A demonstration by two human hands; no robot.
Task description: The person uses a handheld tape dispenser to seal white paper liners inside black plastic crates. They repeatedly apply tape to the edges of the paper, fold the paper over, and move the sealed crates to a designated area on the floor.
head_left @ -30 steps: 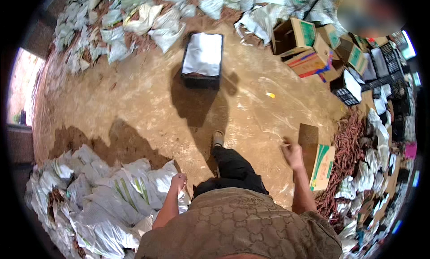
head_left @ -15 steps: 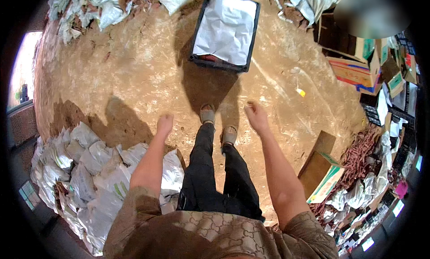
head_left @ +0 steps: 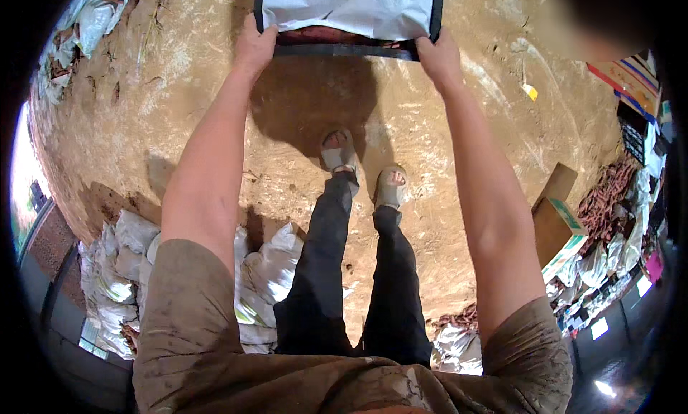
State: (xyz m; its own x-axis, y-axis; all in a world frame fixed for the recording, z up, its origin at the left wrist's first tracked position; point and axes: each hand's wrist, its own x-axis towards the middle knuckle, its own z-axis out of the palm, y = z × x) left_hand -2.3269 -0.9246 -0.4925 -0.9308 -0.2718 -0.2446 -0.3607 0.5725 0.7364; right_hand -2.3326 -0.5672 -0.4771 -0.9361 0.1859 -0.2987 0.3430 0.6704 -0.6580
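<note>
A black crate (head_left: 344,51) is at the top of the view, and its far part is cut off. A creased white sheet (head_left: 347,9) covers most of its top. Reddish contents (head_left: 322,34) show in the gap between the sheet and the near rim. My left hand (head_left: 255,44) is closed round the crate's near left corner. At the near right corner, my right hand (head_left: 439,57) grips it the same way. Both arms are stretched forward. The crate's underside is hidden, so I cannot tell whether it is lifted or resting on something.
White sacks (head_left: 269,263) are heaped at the left beside my legs. More white bags (head_left: 93,27) lie at the far left. An open cardboard box (head_left: 562,231) stands at the right, near a pile of reddish-brown roots (head_left: 605,199). A blurred patch covers the upper right.
Both hands have reached forward from apart in the air and taken hold of the crate's near corners. The crate now looks larger and higher in view.
</note>
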